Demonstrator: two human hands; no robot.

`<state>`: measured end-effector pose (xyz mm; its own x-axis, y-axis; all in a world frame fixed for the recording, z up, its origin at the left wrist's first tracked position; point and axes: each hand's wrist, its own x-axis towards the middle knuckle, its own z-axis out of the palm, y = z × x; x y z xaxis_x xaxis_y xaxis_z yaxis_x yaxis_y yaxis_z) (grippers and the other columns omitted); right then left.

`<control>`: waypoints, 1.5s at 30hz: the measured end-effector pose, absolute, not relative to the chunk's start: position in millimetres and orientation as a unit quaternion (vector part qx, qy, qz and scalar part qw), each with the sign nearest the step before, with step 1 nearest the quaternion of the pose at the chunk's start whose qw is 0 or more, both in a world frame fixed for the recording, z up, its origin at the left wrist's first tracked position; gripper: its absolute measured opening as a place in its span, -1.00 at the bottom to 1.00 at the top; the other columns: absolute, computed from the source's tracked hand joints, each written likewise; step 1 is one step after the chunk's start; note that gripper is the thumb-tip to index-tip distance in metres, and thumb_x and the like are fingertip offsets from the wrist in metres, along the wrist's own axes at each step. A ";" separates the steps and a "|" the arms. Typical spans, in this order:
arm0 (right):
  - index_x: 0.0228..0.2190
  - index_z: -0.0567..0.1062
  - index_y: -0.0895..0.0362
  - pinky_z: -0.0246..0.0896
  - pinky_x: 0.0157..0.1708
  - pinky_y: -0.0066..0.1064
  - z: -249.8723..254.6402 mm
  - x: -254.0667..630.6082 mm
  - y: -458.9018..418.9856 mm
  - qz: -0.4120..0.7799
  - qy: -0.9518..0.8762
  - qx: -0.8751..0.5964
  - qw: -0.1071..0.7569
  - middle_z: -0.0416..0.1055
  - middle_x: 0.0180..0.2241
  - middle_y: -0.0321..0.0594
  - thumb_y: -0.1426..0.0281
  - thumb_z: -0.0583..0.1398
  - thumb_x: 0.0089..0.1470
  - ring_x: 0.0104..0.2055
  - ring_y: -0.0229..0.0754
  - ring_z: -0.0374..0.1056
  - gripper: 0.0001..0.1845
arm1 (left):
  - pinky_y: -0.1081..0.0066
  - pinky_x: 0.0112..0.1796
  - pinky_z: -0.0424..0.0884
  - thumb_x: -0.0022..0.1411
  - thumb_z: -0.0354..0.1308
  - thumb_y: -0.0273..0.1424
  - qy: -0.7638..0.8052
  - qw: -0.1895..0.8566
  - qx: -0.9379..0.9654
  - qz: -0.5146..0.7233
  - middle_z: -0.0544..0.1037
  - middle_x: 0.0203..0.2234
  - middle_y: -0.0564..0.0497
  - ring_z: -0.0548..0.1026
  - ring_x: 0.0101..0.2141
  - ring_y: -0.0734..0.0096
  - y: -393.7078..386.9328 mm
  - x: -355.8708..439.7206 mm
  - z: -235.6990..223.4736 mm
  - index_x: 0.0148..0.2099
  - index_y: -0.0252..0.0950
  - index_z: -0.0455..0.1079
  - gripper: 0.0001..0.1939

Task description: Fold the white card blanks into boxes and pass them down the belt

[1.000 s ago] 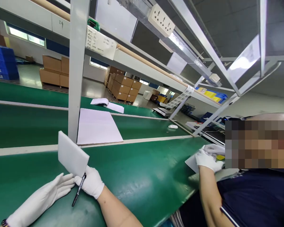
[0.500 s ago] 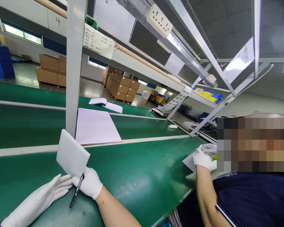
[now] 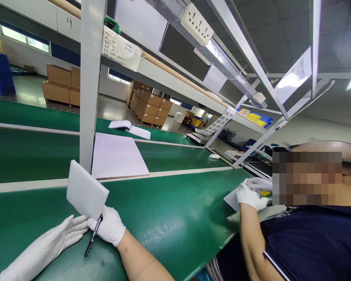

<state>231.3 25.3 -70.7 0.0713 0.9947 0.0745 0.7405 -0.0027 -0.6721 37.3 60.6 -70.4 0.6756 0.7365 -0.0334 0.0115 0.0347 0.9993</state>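
Note:
Both my hands wear white gloves and rest on the green bench [image 3: 169,210]. My right hand [image 3: 109,226] is closed on a white foam pad [image 3: 86,189], held upright by its lower corner, and also grips a black pen [image 3: 92,236] that points down to the bench. My left hand [image 3: 61,234] lies flat beside it with fingers stretched out, fingertips close to the right hand, holding nothing.
A co-worker in a dark shirt [image 3: 304,242] sits at the right, gloved hands [image 3: 250,195] on a white sheet. A grey upright post [image 3: 89,89] stands behind the pad. A large white board [image 3: 117,156] and an open notebook [image 3: 130,128] lie farther back. Cardboard boxes [image 3: 150,107] stand on the floor.
My hands, the pad and the pen have stayed in the same grip; the view has shifted slightly, so they sit a little further left in the picture.

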 end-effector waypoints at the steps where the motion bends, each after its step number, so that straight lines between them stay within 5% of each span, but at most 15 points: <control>1: -0.28 0.49 0.06 0.23 -0.40 -0.46 -71.0 231.3 25.4 0.221 -0.644 -0.673 0.288 0.46 -0.43 -0.30 0.17 0.27 -0.02 -0.42 -0.18 0.38 -0.72 | 0.22 0.34 -0.45 -0.09 -0.01 0.36 0.292 0.640 0.650 0.288 0.56 -0.04 0.03 0.16 0.23 -0.08 60.5 37.6 -70.9 -0.18 -0.04 0.61 -0.27; 5: -0.29 0.49 0.06 0.23 -0.40 -0.46 -71.4 231.7 25.3 0.224 -0.645 -0.669 0.295 0.46 -0.43 -0.29 0.15 0.27 -0.02 -0.42 -0.18 0.38 -0.71 | 0.07 0.34 -0.41 -0.03 -0.02 0.33 0.284 0.617 0.668 0.305 0.54 -0.03 0.06 0.21 0.20 -0.10 61.4 36.9 -74.8 -0.16 -0.01 0.60 -0.31; 10: -0.31 0.49 0.06 0.22 -0.41 -0.46 -73.1 232.0 26.2 0.225 -0.645 -0.664 0.303 0.44 -0.45 -0.31 0.15 0.27 -0.01 -0.44 -0.19 0.36 -0.72 | 0.18 0.33 -0.52 0.05 -0.24 0.33 0.264 0.598 0.712 0.257 0.52 0.00 0.04 0.11 0.24 -0.10 61.9 37.2 -79.1 -0.09 -0.01 0.58 -0.21; 17: -0.33 0.47 0.06 0.17 -0.45 -0.48 -76.7 232.5 27.5 0.216 -0.649 -0.664 0.304 0.41 -0.47 -0.33 0.16 0.26 -0.01 -0.48 -0.22 0.31 -0.74 | 0.34 0.33 -0.52 -0.10 0.02 0.34 0.273 0.685 0.636 0.229 0.50 0.05 0.02 -0.08 0.32 0.04 60.7 36.1 -71.2 -0.11 -0.09 0.60 -0.23; 20: -0.37 0.46 0.06 0.13 -0.48 -0.49 -75.3 233.0 26.3 0.216 -0.647 -0.666 0.302 0.39 -0.51 -0.35 0.24 0.26 -0.03 -0.49 -0.24 0.28 -0.82 | 0.19 0.35 -0.31 -0.08 0.15 0.25 0.274 0.756 0.551 0.223 0.50 0.06 -0.04 -0.06 0.33 0.08 59.5 37.6 -67.3 -0.04 -0.16 0.56 -0.27; 24: -0.41 0.46 0.09 0.11 -0.47 -0.50 -73.6 232.5 23.7 0.227 -0.643 -0.661 0.313 0.40 -0.52 -0.35 0.36 0.25 -0.06 -0.48 -0.25 0.29 -0.90 | 0.10 0.26 0.12 0.10 0.11 0.16 0.291 0.821 0.438 0.220 0.45 0.10 -0.16 0.23 0.23 0.02 57.3 44.2 -64.3 0.08 -0.30 0.46 -0.28; 28: -0.39 0.49 0.13 0.12 -0.45 -0.48 -76.6 231.6 22.5 0.250 -0.628 -0.656 0.335 0.46 -0.47 -0.27 0.40 0.22 -0.05 -0.46 -0.23 0.32 -0.90 | 0.15 0.19 0.19 0.05 0.21 0.11 0.288 0.840 0.401 0.226 0.45 0.09 -0.26 0.31 0.17 -0.02 55.6 47.4 -61.0 0.10 -0.39 0.42 -0.24; 40: -0.33 0.46 0.15 0.28 -0.32 -0.37 -100.2 238.2 27.3 0.265 -0.636 -0.637 0.345 0.52 -0.36 -0.10 0.21 0.11 0.03 -0.34 -0.09 0.44 -0.72 | 0.15 0.13 0.23 0.02 0.20 0.16 0.320 0.801 0.435 0.258 0.50 0.03 -0.28 0.38 0.10 0.02 47.7 46.7 -65.5 0.03 -0.40 0.44 -0.23; 45: -0.29 0.49 0.15 0.33 -0.23 -0.34 -96.2 238.3 28.4 0.272 -0.645 -0.611 0.371 0.55 -0.31 -0.04 0.13 0.07 0.05 -0.25 -0.05 0.48 -0.62 | 0.17 0.16 0.23 0.25 0.03 0.01 0.397 0.614 0.632 0.256 0.48 0.07 -0.17 0.38 0.10 0.09 37.8 44.8 -54.5 0.05 -0.33 0.45 -0.44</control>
